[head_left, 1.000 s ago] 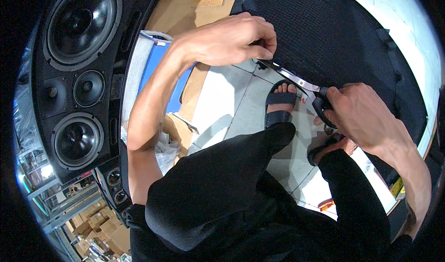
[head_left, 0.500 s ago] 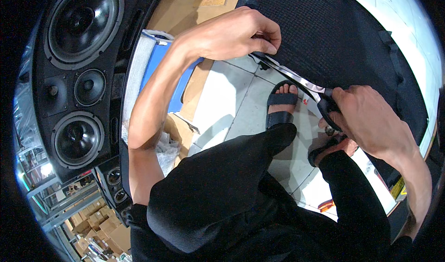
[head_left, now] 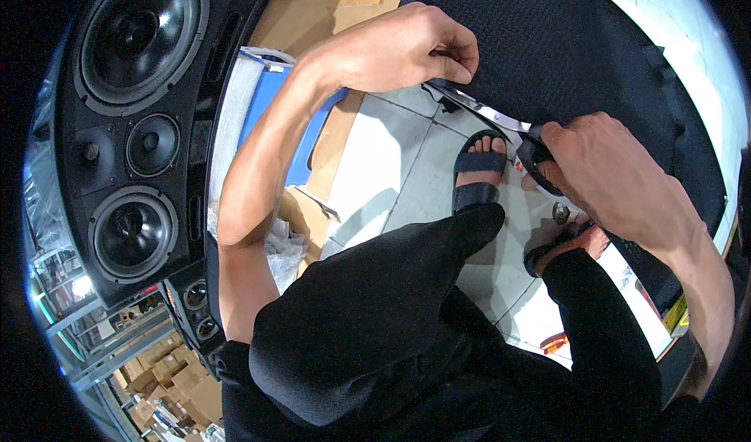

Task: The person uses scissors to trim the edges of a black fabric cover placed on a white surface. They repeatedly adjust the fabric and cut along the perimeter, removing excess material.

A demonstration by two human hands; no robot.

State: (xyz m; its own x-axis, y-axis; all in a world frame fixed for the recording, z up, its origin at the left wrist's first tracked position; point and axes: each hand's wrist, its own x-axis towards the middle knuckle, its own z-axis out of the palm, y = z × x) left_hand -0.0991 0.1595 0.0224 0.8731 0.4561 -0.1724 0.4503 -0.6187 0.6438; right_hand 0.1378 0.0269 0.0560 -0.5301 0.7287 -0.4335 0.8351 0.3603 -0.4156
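A large black cloth-covered panel (head_left: 540,43) with a woven texture lies at the upper right. My right hand (head_left: 622,172) is closed round the black handles of a pair of scissors (head_left: 510,123). The scissors' metal blades point up and left along the panel's near edge, their tips close under my left fingers. My left hand (head_left: 415,47) is bent over that edge, with thumb and fingers pinched together on the black cloth. What exactly lies between those fingertips is mostly hidden. A small dark scrap (head_left: 447,107) hangs by the blade tips.
On the left stands a black speaker cabinet (head_left: 199,121) with several round drivers. A blue and white box (head_left: 270,121) and brown cardboard (head_left: 332,149) lie beside my left forearm. My sandalled foot (head_left: 479,164) is on the white tiled floor, near an orange-handled tool (head_left: 554,343). Cartons (head_left: 184,379) fill the lower left.
My right hand and the scissors have moved left and slightly up, nearer to my left hand. My left hand stays at the panel's edge, almost unmoved.
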